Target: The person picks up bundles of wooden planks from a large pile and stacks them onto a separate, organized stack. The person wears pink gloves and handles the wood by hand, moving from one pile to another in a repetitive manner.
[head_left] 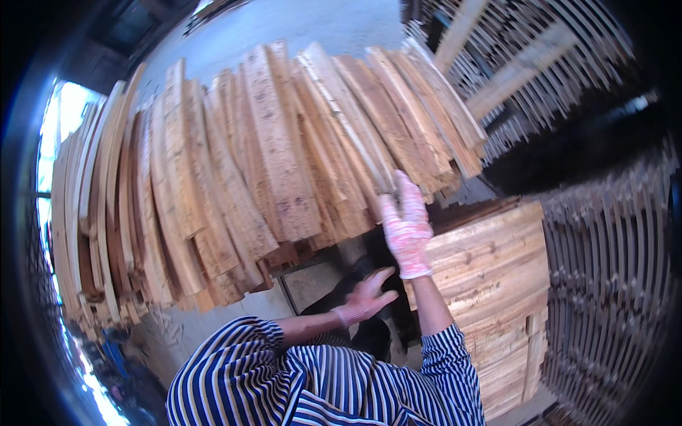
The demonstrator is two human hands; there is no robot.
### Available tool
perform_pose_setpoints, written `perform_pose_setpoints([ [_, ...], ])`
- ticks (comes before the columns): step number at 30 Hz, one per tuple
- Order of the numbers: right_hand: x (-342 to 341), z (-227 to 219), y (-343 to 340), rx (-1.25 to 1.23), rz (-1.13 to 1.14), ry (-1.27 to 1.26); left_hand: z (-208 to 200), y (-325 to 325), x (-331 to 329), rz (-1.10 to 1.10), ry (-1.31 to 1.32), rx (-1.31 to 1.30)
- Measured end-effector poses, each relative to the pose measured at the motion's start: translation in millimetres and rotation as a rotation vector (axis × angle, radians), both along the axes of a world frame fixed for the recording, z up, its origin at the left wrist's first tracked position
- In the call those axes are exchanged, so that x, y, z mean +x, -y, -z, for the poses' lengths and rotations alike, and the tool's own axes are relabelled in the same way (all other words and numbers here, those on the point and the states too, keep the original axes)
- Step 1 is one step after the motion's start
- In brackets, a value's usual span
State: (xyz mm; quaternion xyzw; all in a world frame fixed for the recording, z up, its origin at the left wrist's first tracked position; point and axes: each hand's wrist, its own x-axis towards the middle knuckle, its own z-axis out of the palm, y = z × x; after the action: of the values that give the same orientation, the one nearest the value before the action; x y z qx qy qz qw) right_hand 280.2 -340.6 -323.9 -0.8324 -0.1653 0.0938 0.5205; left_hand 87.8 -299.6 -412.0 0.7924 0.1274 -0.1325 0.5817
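Note:
A wide pile of rough wooden boards (277, 149) lies in front of me, their near ends uneven. My right hand (408, 231), in a pink and white knit glove, reaches up to the board ends at the pile's right part. Its fingers are stretched out with nothing held, and whether the fingertips touch the wood I cannot tell. My left hand (366, 297), also gloved, is lower down in front of my body, empty, thumb and fingers apart. Beside my right forearm stands a neat stack of boards (490, 259), laid flat edge to edge.
Tall stacks of thin slats (604, 263) line the right side, with more slats at the upper right behind pale wooden beams (522, 71). Grey floor (284, 21) shows beyond the pile. Small wood scraps (167, 326) lie at the lower left.

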Motion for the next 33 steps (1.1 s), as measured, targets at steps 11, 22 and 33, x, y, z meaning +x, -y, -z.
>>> perform_pose_setpoints([
  [11,-11.2,-38.7,-149.0,-0.265,-0.370,-0.267,-38.7,-79.9,-73.9,-0.434,-0.137,-0.037],
  [22,-26.1,-62.4,114.8,0.360,-0.546,-0.934,-109.1,-88.3,66.3,-0.395,0.064,-1.347],
  [33,-155.6,-39.6,231.7,-0.181,0.344,-0.357,-69.7,127.3,86.6,-0.178,-0.490,-1.121],
])
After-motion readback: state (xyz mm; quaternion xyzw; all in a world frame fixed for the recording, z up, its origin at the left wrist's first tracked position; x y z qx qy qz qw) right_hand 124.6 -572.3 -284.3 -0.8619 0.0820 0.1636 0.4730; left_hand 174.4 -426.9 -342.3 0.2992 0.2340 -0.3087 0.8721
